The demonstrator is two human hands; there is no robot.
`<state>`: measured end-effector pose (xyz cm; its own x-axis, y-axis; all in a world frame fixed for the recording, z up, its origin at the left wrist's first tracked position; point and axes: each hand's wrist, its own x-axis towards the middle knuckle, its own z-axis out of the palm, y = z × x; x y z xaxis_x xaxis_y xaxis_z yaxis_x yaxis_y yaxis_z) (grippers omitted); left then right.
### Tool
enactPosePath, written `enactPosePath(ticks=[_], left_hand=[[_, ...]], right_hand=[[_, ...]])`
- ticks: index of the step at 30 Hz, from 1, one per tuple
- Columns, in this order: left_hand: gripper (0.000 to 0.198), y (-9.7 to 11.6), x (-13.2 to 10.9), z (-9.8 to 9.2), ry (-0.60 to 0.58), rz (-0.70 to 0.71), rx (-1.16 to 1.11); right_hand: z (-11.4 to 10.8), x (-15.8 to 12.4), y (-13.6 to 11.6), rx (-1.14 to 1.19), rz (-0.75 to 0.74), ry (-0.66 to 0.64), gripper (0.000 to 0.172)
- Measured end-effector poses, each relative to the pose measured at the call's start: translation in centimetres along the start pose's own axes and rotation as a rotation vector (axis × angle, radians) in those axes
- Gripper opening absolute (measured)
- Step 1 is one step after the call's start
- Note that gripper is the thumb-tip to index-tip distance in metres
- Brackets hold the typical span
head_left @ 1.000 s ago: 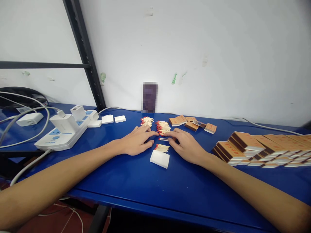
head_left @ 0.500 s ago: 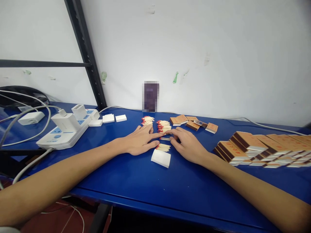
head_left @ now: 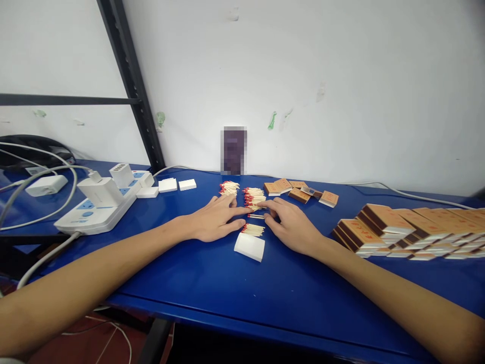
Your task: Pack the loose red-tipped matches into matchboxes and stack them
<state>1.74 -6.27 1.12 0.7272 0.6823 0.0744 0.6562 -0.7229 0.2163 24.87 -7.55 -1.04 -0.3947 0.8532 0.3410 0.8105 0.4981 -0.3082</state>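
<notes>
Red-tipped matches lie in groups on the blue table. My left hand [head_left: 215, 218] rests at their left with thumb and index finger stretched apart, the index tip at the lower edge of the middle pile of matches [head_left: 253, 196]. From the right, my right hand [head_left: 291, 222] reaches in, its index fingertip touching that pile and its thumb lower, by a few single matches [head_left: 256, 216]. A nearer group of matches [head_left: 253, 230] lies just above a white matchbox tray [head_left: 249, 246]. Behind my left hand is another pile of matches [head_left: 229, 188].
Stacked matchboxes [head_left: 394, 222] fill the right side; several loose matchboxes [head_left: 280, 187] lie at the back. Small white boxes [head_left: 167, 185] stand left of the piles, beside a power strip [head_left: 102, 215] with chargers and cables. A blurred dark rectangle [head_left: 234, 151] leans on the wall.
My left index finger and thumb have drawn very slightly lower and left against the matches. Otherwise the hands stay almost in place; the whole view has shifted slightly.
</notes>
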Motion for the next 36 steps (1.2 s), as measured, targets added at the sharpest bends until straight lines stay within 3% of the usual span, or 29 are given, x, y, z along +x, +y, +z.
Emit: enactPosePath(ticks=[36], left_hand=[[0.041, -0.05, -0.04, 0.23, 0.042, 0.065, 0.005]], right_hand=[[-0.02, 0.05, 0.04, 0.039, -0.033, 0.002, 0.017]])
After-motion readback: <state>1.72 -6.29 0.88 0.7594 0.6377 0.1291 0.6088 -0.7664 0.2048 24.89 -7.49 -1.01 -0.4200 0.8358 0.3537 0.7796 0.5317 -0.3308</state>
